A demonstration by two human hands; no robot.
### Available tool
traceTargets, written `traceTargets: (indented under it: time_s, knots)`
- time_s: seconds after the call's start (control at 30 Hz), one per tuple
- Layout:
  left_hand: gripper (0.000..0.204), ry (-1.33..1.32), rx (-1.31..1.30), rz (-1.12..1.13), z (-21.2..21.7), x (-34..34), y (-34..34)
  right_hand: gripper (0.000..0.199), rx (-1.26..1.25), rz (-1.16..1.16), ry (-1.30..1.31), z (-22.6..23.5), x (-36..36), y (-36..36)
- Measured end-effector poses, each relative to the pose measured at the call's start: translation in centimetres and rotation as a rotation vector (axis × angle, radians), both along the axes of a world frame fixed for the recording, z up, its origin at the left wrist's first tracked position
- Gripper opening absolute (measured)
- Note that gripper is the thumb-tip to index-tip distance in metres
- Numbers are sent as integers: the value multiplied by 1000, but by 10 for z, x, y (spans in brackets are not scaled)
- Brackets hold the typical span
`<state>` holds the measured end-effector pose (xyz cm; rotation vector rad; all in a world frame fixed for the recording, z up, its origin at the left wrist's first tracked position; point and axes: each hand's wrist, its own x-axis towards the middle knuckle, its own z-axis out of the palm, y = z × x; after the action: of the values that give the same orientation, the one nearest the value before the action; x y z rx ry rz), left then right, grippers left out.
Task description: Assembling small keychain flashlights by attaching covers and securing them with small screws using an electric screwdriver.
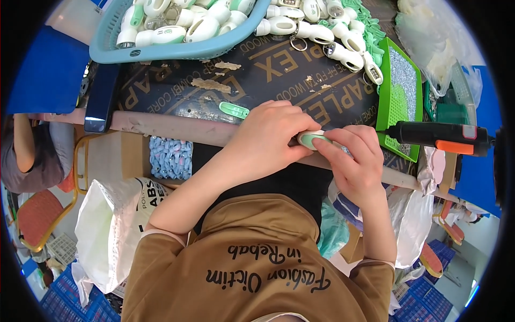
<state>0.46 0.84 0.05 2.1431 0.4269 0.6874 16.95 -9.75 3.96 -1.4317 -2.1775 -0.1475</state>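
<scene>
1. Both bare hands meet above the near edge of a dark table (pixel 177 88). The left hand (pixel 271 131) and right hand (pixel 354 155) together pinch a green-and-white piece (pixel 308 140), right thumb pressed on its green face.
2. The tabletop is black with tan lettering, scuffed, with peeled patches; its front edge is pale pink.
3. Left of the hands, a green shell (pixel 234 110) lies alone.
4. At the far side, a blue basket (pixel 177 53) brims with white units; more units (pixel 351 56), some with key rings, spill beside it.
5. On the right, a green tray (pixel 383 86) holds small silvery bits; a black tool (pixel 440 137) with an orange lever points toward it.
6. Below the table, a box (pixel 135 155) holds blue pieces; a white sack (pixel 107 231) stands nearby.
7. In the room behind, another person (pixel 35 155) sits at left, near a red chair (pixel 40 217) and blue crates (pixel 80 300).
</scene>
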Motion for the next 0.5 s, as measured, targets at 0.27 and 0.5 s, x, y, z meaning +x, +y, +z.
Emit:
traceTargets:
  time_s: [0.27, 0.5]
  knots:
    - [28, 11, -21, 5, 2, -2, -1, 33, -75, 45, 6, 3, 0, 5]
    - [29, -10, 59, 25, 6, -4, -3, 35, -167, -21, 182, -7, 9, -3]
